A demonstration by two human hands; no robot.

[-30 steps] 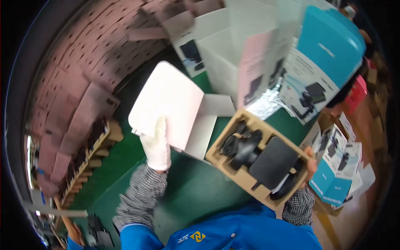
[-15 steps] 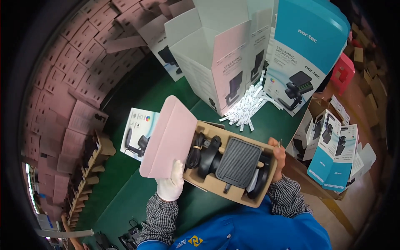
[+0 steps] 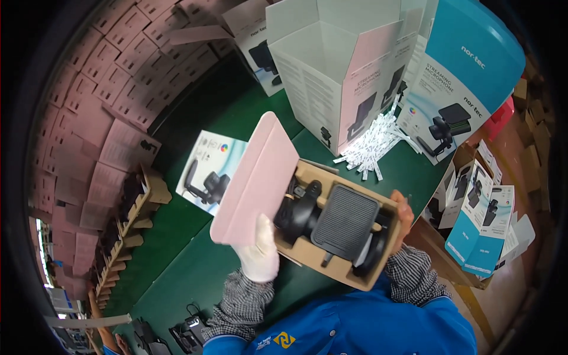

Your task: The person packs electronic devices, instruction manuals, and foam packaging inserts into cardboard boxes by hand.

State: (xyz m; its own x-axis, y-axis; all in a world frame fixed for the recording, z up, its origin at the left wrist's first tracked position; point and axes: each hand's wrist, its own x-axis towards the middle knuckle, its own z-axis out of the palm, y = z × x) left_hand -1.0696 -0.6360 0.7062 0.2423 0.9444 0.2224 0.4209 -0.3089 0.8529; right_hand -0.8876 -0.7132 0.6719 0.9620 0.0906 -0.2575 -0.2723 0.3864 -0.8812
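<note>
My left hand point(image 3: 258, 251), in a white glove, grips the lower edge of a pinkish card panel point(image 3: 257, 177) tilted up at the left end of a brown cardboard tray point(image 3: 334, 272). The bare fingers of my right hand point(image 3: 403, 218) close round the tray's right end. In the tray lie a black microphone point(image 3: 346, 220) with a ridged rectangular face, a black curved stand part point(image 3: 303, 213) and a black round base point(image 3: 373, 251). A cable at the left end is mostly hidden by the panel. How the panel joins the tray, I cannot tell.
Behind the tray stand a tall open carton point(image 3: 313, 77) and a blue-and-white carton point(image 3: 455, 77), with a heap of white paper strips point(image 3: 376, 145) between them. A printed carton point(image 3: 204, 171) lies left. Stacked cartons point(image 3: 127, 59) line the far left; a box of folded cartons point(image 3: 473, 219) stands right.
The view has shifted, so the background sits farther right and higher. My hands still hold the panel and tray. The panel now covers more of the tray's left end and its cable.
</note>
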